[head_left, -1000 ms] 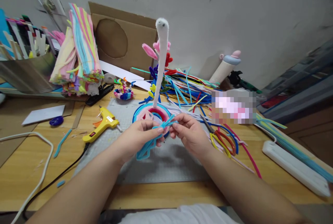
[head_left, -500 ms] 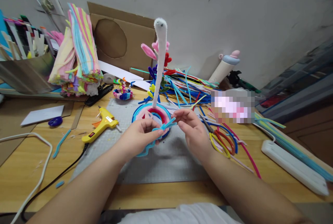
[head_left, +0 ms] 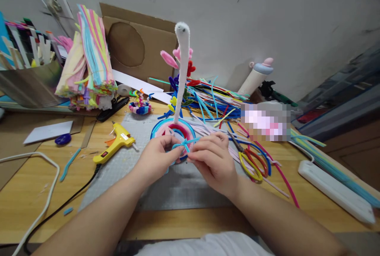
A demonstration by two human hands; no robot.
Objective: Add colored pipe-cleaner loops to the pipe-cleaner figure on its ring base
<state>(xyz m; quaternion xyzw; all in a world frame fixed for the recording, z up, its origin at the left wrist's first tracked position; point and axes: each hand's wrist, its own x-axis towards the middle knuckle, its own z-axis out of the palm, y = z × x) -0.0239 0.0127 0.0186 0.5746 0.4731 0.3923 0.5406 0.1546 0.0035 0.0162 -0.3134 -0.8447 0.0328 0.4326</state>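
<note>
A light-blue pipe-cleaner piece (head_left: 184,144) with crossed ends is between my hands, above the grey cutting mat (head_left: 196,196). My left hand (head_left: 158,157) pinches its left side. At the right, the thumb and fingers of my right hand (head_left: 215,161) close on its ends. Behind my hands lies a round base (head_left: 158,127) of blue, pink and red coils, partly covered by them. From it rises a white fuzzy stalk (head_left: 182,69), with pink, red, purple and yellow petal shapes (head_left: 169,59) beside and behind it.
A yellow glue gun (head_left: 117,143) rests at the left of the mat. Scissors (head_left: 251,165) lie right of my right hand, among loose pipe cleaners (head_left: 204,97). A white power strip (head_left: 335,190) is at the far right. Cardboard (head_left: 157,46) leans on the wall.
My right hand has moved left and closed on the blue piece's ends. The blue piece has shifted slightly and its lower part is now mostly hidden behind my left hand.
</note>
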